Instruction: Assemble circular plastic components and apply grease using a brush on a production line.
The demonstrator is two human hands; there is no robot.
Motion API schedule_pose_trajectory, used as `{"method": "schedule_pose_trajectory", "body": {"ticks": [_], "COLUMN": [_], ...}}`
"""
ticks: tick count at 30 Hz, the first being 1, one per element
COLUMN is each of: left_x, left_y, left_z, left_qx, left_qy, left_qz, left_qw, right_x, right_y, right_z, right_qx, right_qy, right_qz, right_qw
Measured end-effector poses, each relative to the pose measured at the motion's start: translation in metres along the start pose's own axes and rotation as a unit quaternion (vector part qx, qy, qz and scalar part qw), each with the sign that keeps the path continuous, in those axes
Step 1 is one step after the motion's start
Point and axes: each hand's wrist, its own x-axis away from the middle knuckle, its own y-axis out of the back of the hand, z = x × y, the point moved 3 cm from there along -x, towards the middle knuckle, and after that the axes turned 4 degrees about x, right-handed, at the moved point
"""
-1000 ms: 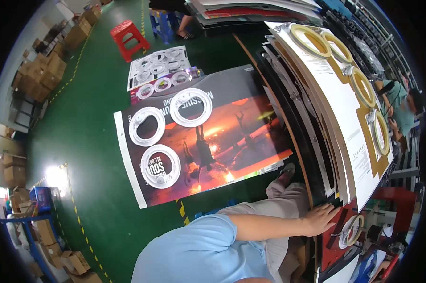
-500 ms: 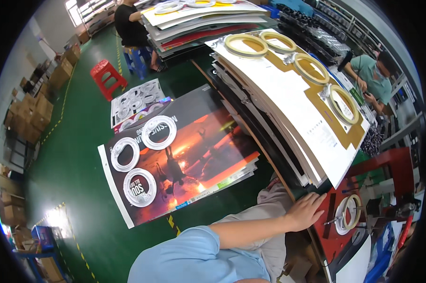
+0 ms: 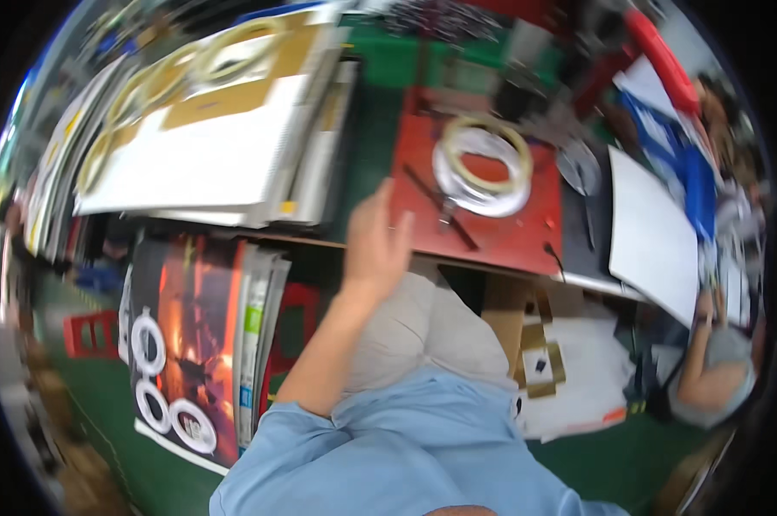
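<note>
My left hand [image 3: 376,245] is at the table's near edge, just left of a red base plate [image 3: 526,242]. Its fingers are stretched out, the thumb stands apart, and nothing shows in it. On the plate lies a cream ring [image 3: 521,168] over a white ring [image 3: 490,206]; a small metal clamp-like part [image 3: 446,211] sits at their lower left. My right hand is out of view. Motion blurs the whole picture somewhat.
Left of my hand stands a tall stack of white sheets [image 3: 208,159] carrying several cream rings. Below it is a poster stack [image 3: 204,297] with three white rings. A white board [image 3: 651,232] lies to the right. Another person [image 3: 715,378] is at the far right.
The view has swung to the right, bringing the red plate to the middle and the stacks to the left. My left hand has come off the edge by the sheets, its fingers now pointing up.
</note>
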Motion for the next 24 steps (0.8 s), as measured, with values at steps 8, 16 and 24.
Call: {"method": "schedule_pose_trajectory", "body": {"ticks": [8, 16, 24], "left_x": [-0.016, -0.064, -0.073], "left_y": [0.017, 0.018, -0.009], "left_z": [-0.039, -0.082, -0.085], "left_qx": [-0.019, 0.017, -0.066], "left_qy": [-0.026, -0.183, -0.245], "left_qz": [-0.003, 0.062, 0.125], "left_qw": [0.999, 0.981, 0.959], "right_x": [0.023, 0.003, -0.044], "right_y": [0.236, 0.428, 0.465], "right_z": [0.147, 0.307, 0.341], "right_qx": [-0.226, -0.311, -0.126], "right_qy": [0.197, 0.472, 0.516], "right_qz": [-0.116, -0.401, -0.483], "right_qw": [0.947, 0.72, 0.696]}}
